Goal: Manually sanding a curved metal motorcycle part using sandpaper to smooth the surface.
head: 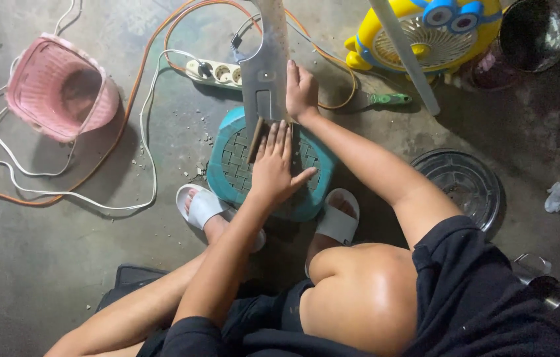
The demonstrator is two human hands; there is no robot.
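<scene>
Two white sandals [333,221] stand by one teal woven stool [306,198]. The left hand [275,168] lies open and flat on the stool, fingers spread, touching a thin brown stick [254,140]. Beyond it, the right hand [300,92] presses half open against one upright grey metal piece [263,79]. Farther off lie one white power strip [217,71], one pink basket [58,89] and one yellow fan [425,33].

- My left hand [273,168] lies palm down, fingers [279,135] stretched flat and close together, thumb spread to the side.
- My right hand [301,89] reaches further forward, fingers pointing away from me, pressed flat.
- Both forearms are bare and extended.
- My knees are bent.
</scene>
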